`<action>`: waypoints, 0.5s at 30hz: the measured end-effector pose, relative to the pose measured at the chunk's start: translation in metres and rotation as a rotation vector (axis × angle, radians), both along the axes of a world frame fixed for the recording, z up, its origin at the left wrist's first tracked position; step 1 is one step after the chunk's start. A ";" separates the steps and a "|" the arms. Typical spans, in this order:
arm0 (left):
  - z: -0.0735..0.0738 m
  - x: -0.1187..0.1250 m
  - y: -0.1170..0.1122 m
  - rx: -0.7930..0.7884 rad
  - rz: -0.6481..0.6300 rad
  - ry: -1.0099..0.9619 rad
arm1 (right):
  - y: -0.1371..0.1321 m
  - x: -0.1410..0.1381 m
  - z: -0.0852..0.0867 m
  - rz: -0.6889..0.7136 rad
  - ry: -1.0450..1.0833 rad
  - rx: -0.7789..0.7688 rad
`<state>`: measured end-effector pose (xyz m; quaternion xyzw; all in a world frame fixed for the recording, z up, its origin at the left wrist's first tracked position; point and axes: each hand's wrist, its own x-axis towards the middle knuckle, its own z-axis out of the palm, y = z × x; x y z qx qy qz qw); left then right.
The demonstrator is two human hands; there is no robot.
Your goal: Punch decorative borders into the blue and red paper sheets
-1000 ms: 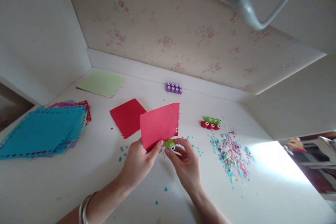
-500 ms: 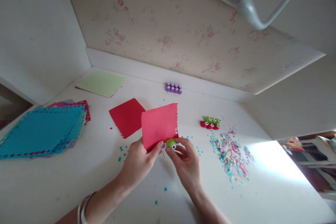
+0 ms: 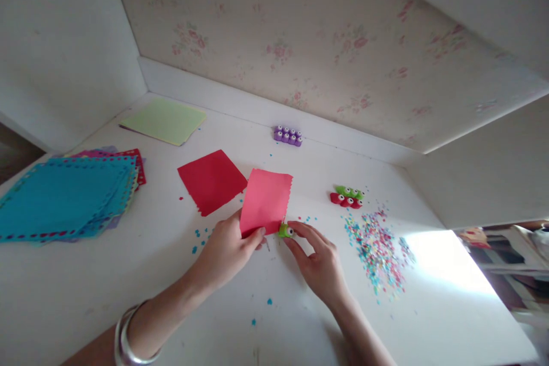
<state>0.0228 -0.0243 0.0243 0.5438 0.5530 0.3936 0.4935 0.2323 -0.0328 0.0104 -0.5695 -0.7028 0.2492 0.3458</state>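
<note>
My left hand [image 3: 234,246] pinches the lower left part of a pinkish-red sheet of paper [image 3: 268,200], held up off the table. Small notches run along the sheet's right edge. In the fingertips of my right hand [image 3: 316,257] is a small green craft punch [image 3: 285,231] with a white and dark round button. It sits at the sheet's lower right corner; whether the paper is inside its slot cannot be made out. A darker red sheet [image 3: 212,182] lies on the table behind my left hand, with a few notches at its near corner.
Blue sheets with punched borders [image 3: 68,200] are stacked at left, pale green paper [image 3: 165,120] behind them. Purple punches [image 3: 287,135] stand near the wall, green and red punches [image 3: 346,197] at right. Colourful confetti [image 3: 380,251] is heaped on the white table [image 3: 206,326].
The pinkish-red sheet has turned slightly in my left hand. My right hand and the green punch have shifted a little right relative to the left hand. The view has tilted.
</note>
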 end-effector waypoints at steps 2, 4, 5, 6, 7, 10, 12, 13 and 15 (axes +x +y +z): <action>-0.001 0.001 0.000 0.011 -0.023 0.011 | 0.001 0.004 0.002 0.065 -0.030 -0.002; -0.003 0.002 0.000 0.032 -0.043 0.033 | 0.002 0.006 0.006 0.121 -0.036 -0.010; -0.004 0.002 0.001 0.040 -0.043 0.043 | 0.003 0.006 0.008 0.136 -0.035 -0.017; -0.005 0.003 0.001 0.046 -0.034 0.051 | 0.003 0.007 0.010 0.145 -0.033 -0.033; -0.007 0.003 0.001 0.052 -0.019 0.056 | 0.004 0.007 0.013 0.150 -0.034 -0.062; -0.010 0.005 0.001 0.072 0.018 0.120 | 0.008 0.012 0.021 0.144 -0.046 -0.179; -0.011 0.005 0.001 0.082 0.011 0.232 | 0.013 0.015 0.025 0.133 -0.055 -0.236; -0.011 0.003 0.000 0.082 -0.005 0.291 | 0.015 0.016 0.026 0.133 -0.053 -0.255; -0.009 -0.002 -0.001 0.071 -0.046 0.386 | 0.022 0.017 0.026 0.156 -0.042 -0.295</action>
